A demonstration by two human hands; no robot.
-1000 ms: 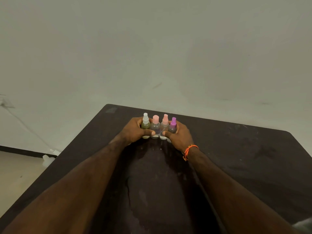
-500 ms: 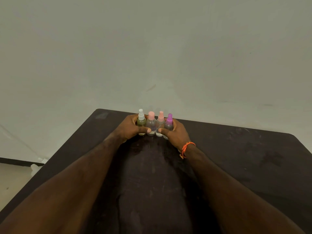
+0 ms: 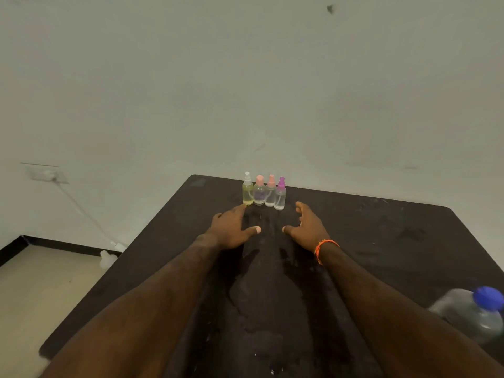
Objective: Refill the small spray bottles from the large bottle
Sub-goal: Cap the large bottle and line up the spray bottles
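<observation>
Several small spray bottles stand upright in a tight row near the far edge of the dark table [image 3: 381,236]: a yellowish one with a white cap [image 3: 247,190], two with pink caps [image 3: 259,192] [image 3: 270,192], and a clear one with a purple cap [image 3: 280,196]. My left hand [image 3: 231,229] lies open just in front of the row, its fingertips close to the yellowish bottle. My right hand [image 3: 306,226], with an orange band at the wrist, is open and apart from the bottles. The large bottle [image 3: 471,313], clear with a blue cap, sits at the near right, partly behind my right forearm.
Wet patches shine on the table between my arms. A wall stands right behind the table's far edge. At left, a wall socket [image 3: 46,173] has a white cable running down to the floor beside the table's left edge.
Both hands have let go of the grouped small bottles and drawn back toward me, fingers spread. The bottles stay standing in their row. The large bottle has come into view.
</observation>
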